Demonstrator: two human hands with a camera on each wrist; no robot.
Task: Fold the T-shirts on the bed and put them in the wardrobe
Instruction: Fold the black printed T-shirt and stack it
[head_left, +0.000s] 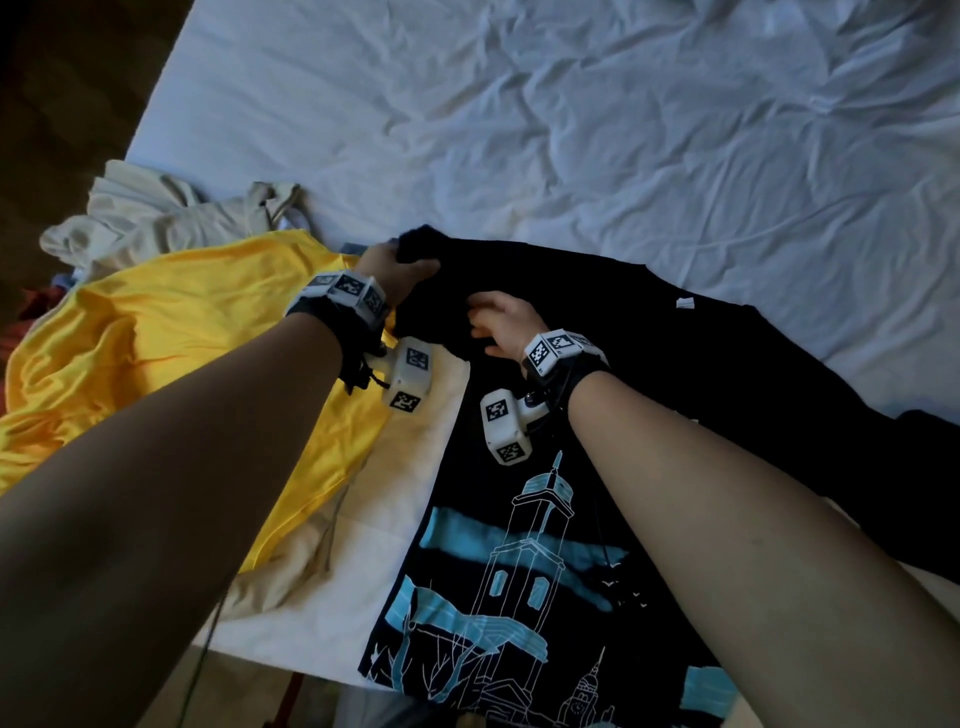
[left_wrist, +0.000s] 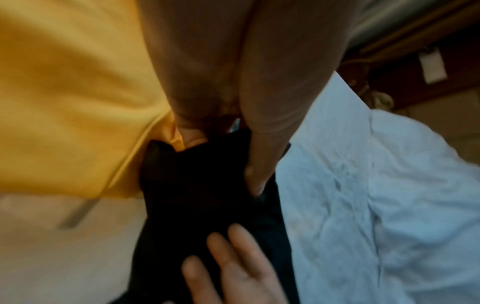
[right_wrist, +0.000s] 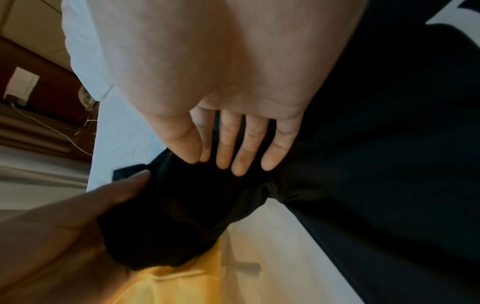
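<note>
A black T-shirt (head_left: 519, 545) with a blue and white tower print lies spread on the bed's near edge. My left hand (head_left: 400, 270) grips its bunched left sleeve (right_wrist: 176, 205), with the thumb (left_wrist: 259, 154) over the fabric, and holds it folded in toward the body of the shirt. My right hand (head_left: 498, 322) lies just right of it with straight fingers (right_wrist: 241, 148) resting flat on the black cloth near the shoulder. A yellow T-shirt (head_left: 171, 338) lies crumpled at the left, and a cream T-shirt (head_left: 156, 213) lies behind it.
The wrinkled white bed sheet (head_left: 571, 130) stretches away behind and to the right. A cream cloth (head_left: 405, 493) lies under the black shirt's left side. Dark floor (head_left: 62, 104) runs along the bed's left edge. A small white tag (head_left: 685, 303) shows at the collar.
</note>
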